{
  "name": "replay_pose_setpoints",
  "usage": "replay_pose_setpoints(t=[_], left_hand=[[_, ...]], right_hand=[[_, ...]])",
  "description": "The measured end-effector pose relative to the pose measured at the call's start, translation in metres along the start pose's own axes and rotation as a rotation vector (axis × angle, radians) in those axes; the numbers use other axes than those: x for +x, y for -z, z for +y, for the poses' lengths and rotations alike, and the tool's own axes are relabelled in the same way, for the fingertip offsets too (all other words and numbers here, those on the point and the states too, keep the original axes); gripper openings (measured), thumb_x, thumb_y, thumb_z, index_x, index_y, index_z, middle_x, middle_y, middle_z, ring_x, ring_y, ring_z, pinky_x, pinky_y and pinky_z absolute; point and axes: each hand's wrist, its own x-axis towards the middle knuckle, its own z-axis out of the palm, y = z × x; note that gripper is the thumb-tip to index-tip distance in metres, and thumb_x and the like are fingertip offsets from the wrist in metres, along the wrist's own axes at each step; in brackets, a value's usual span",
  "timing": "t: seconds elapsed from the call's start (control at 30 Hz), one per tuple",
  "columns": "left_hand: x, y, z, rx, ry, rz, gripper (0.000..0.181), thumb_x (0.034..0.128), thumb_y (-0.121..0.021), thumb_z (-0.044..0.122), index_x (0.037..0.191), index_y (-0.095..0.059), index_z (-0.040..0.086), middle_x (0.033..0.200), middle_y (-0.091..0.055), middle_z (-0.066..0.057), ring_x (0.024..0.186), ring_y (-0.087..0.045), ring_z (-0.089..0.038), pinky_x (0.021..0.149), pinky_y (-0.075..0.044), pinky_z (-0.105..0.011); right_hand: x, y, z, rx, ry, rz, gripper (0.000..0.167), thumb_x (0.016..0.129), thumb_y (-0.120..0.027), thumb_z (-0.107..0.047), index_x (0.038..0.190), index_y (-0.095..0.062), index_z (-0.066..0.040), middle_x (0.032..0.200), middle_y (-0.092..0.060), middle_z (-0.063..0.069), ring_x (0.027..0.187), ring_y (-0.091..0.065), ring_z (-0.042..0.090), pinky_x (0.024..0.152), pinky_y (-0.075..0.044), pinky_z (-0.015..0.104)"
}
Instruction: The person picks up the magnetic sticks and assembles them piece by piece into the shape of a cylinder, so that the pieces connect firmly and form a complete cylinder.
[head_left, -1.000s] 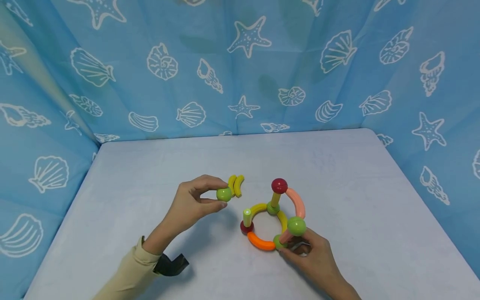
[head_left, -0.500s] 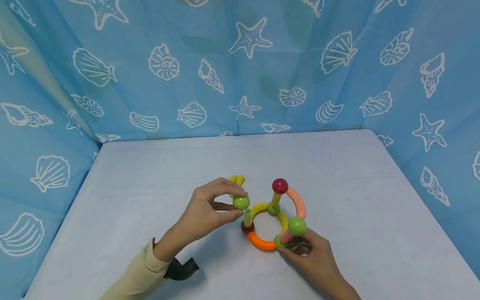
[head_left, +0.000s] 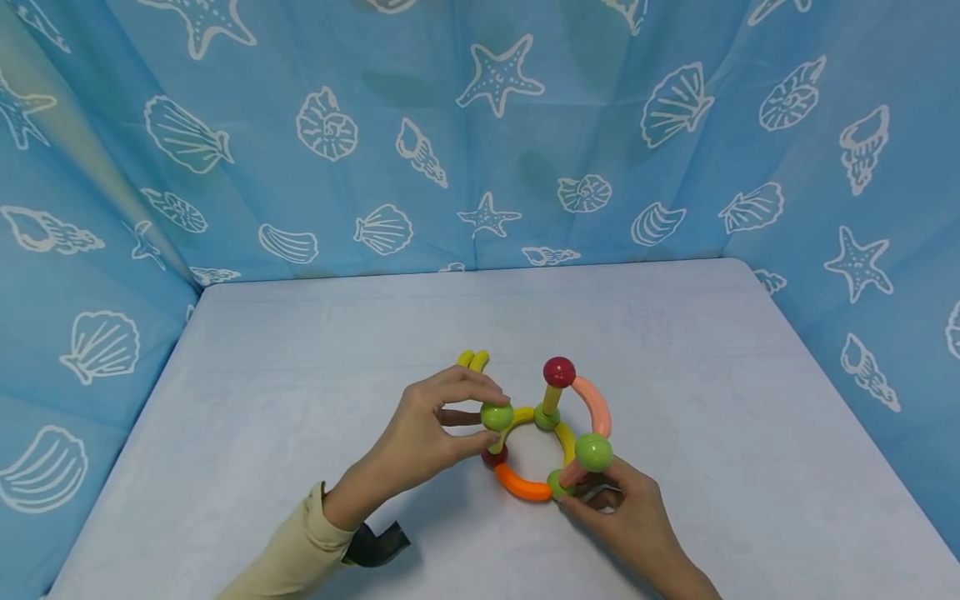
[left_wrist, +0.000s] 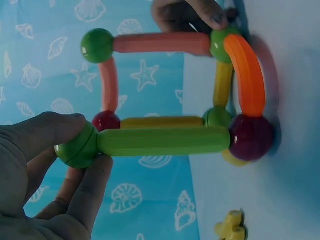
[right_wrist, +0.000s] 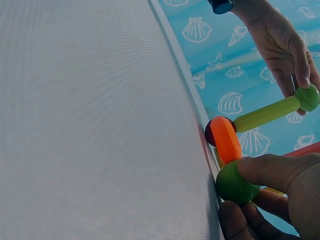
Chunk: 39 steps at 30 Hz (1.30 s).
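My left hand point(head_left: 427, 429) pinches a green ball point(head_left: 497, 416) between thumb and fingers. That ball meets the top of an upright green stick point(left_wrist: 165, 141), which stands on a dark red ball point(left_wrist: 251, 137). At the near right of the same toy frame, my right hand point(head_left: 633, 512) grips a green base ball point(right_wrist: 236, 182). An orange curved stick point(head_left: 522, 484) and yellow curved sticks link the base balls into a ring. Above it, a pink curved stick point(head_left: 595, 406) joins a red ball point(head_left: 559, 372) to another green ball point(head_left: 594, 453).
Two loose yellow curved sticks point(head_left: 480, 360) lie beyond my left hand, partly hidden by it. A white table point(head_left: 300, 333) carries everything. Blue curtain point(head_left: 420, 100) with shell prints hangs behind and at both sides. A black strap point(head_left: 375, 544) sticks out by the left cuff.
My left hand has moved right and slightly nearer, bringing the green ball from beside the loose yellow sticks onto the green stick's top. The right hand has kept its place.
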Motion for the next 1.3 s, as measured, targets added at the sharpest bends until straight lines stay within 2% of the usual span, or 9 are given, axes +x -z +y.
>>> replay_pose_setpoints(t=[0.17, 0.47, 0.6, 0.7, 0.83, 0.97, 1.07, 1.13, 1.3], left_hand=[[-0.001, -0.002, -0.001, 0.007, -0.01, 0.009, 0.036, 0.0792, -0.081, -0.004, 0.11, -0.075, 0.014, 0.112, -0.064, 0.004, 0.106, -0.062, -0.016, 0.081, -0.058, -0.035], [-0.004, -0.005, -0.003, -0.019, -0.032, 0.034, 0.045, 0.0779, -0.082, -0.004, 0.117, -0.071, 0.016, 0.119, -0.063, 0.003, 0.109, -0.061, -0.017, 0.082, -0.058, -0.031], [-0.007, -0.003, -0.006, -0.026, -0.024, 0.054, 0.049, 0.0781, -0.084, 0.002, 0.12, -0.069, 0.02, 0.123, -0.061, 0.005, 0.113, -0.058, -0.017, 0.084, -0.058, -0.037], [-0.009, 0.0, -0.01, -0.048, -0.014, 0.062, 0.05, 0.0788, -0.085, 0.005, 0.123, -0.067, 0.02, 0.125, -0.061, 0.003, 0.115, -0.059, -0.019, 0.086, -0.057, -0.042], [-0.01, 0.007, -0.022, -0.099, 0.017, 0.08, 0.044, 0.0844, -0.079, 0.005, 0.125, -0.065, 0.015, 0.122, -0.063, -0.003, 0.113, -0.06, -0.023, 0.085, -0.057, -0.04], [-0.009, 0.014, -0.037, -0.167, 0.067, 0.139, 0.034, 0.0907, -0.071, 0.005, 0.124, -0.064, 0.006, 0.117, -0.065, -0.01, 0.11, -0.061, -0.029, 0.081, -0.058, -0.038], [-0.008, 0.018, -0.047, -0.182, 0.135, 0.198, 0.029, 0.0932, -0.068, 0.005, 0.122, -0.064, 0.004, 0.116, -0.064, -0.016, 0.106, -0.062, -0.032, 0.076, -0.06, -0.038], [-0.006, 0.019, -0.052, -0.16, 0.21, 0.232, 0.027, 0.0942, -0.067, 0.006, 0.121, -0.065, 0.004, 0.115, -0.064, -0.017, 0.103, -0.063, -0.032, 0.073, -0.06, -0.038], [0.002, 0.019, -0.062, -0.05, 0.407, 0.291, 0.028, 0.0938, -0.069, 0.011, 0.121, -0.065, 0.004, 0.109, -0.065, -0.01, 0.097, -0.065, -0.025, 0.07, -0.06, -0.037]], right_hand=[[0.0, 0.0, -0.001, -0.007, 0.004, 0.004, 0.041, 0.073, -0.088, -0.002, 0.098, -0.066, -0.026, 0.095, -0.068, -0.007, 0.082, -0.068, 0.015, 0.066, -0.059, 0.03], [0.0, 0.0, -0.001, -0.002, 0.009, 0.001, 0.04, 0.074, -0.088, -0.002, 0.099, -0.066, -0.025, 0.096, -0.068, -0.007, 0.082, -0.068, 0.015, 0.066, -0.059, 0.03], [0.0, 0.0, -0.002, 0.001, 0.017, 0.005, 0.039, 0.074, -0.088, -0.003, 0.098, -0.066, -0.024, 0.095, -0.068, -0.007, 0.081, -0.068, 0.015, 0.065, -0.059, 0.03], [0.0, 0.0, -0.002, 0.005, 0.011, 0.005, 0.039, 0.074, -0.088, -0.003, 0.098, -0.066, -0.024, 0.095, -0.068, -0.006, 0.081, -0.068, 0.016, 0.065, -0.059, 0.03], [0.0, -0.001, -0.001, 0.01, 0.009, 0.007, 0.04, 0.074, -0.087, -0.002, 0.098, -0.066, -0.025, 0.095, -0.068, -0.006, 0.081, -0.068, 0.016, 0.065, -0.059, 0.03], [-0.001, -0.001, -0.001, 0.016, 0.008, 0.012, 0.039, 0.073, -0.088, -0.002, 0.098, -0.066, -0.023, 0.094, -0.069, -0.006, 0.08, -0.068, 0.016, 0.065, -0.059, 0.03], [-0.001, -0.002, -0.001, 0.019, 0.007, 0.012, 0.037, 0.074, -0.088, -0.004, 0.098, -0.067, -0.022, 0.094, -0.069, -0.006, 0.08, -0.068, 0.016, 0.065, -0.059, 0.03], [-0.001, -0.002, -0.002, 0.02, 0.009, 0.011, 0.037, 0.074, -0.088, -0.004, 0.098, -0.067, -0.022, 0.094, -0.069, -0.005, 0.08, -0.068, 0.016, 0.065, -0.059, 0.03], [-0.001, -0.001, -0.003, 0.016, 0.005, 0.013, 0.038, 0.073, -0.088, -0.002, 0.098, -0.067, -0.022, 0.094, -0.069, -0.006, 0.08, -0.068, 0.016, 0.065, -0.059, 0.03]])
